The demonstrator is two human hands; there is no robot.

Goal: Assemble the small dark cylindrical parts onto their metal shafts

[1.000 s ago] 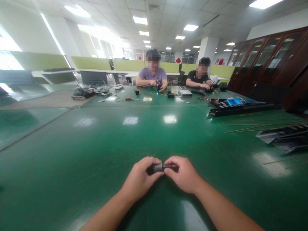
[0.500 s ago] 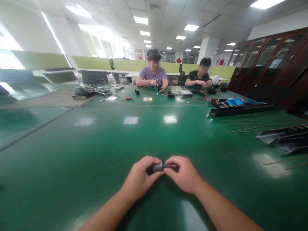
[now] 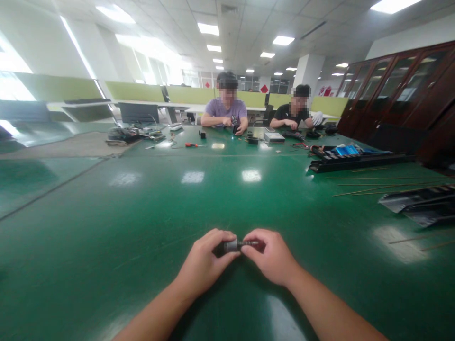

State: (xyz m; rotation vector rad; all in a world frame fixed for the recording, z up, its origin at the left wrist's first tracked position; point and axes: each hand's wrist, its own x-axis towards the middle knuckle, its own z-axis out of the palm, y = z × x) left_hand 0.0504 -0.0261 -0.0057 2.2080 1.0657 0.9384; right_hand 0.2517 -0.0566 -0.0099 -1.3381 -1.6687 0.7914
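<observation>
Low in the middle of the head view, my left hand (image 3: 204, 257) grips a small grey cylinder (image 3: 231, 246) between thumb and fingers. A dark ridged shaft (image 3: 248, 243) sticks out of its right end, roughly level, like a small motor with a worm shaft. My right hand (image 3: 273, 255) pinches this shaft, thumb in front and index finger behind. Fingers cover the shaft's far tip and part of the cylinder. Both hands are close together just above the green table (image 3: 159, 222).
Two people (image 3: 225, 111) sit across the table, handling parts. A red-handled screwdriver (image 3: 191, 145), a white box (image 3: 274, 137) and a pile of electronics (image 3: 124, 135) lie at the far side. Black metal channels (image 3: 355, 162) and thin rods (image 3: 369, 190) lie on the right.
My left hand and the grey cylinder have shifted very slightly left. Both hands keep the same grip, and my right hand has hardly moved.
</observation>
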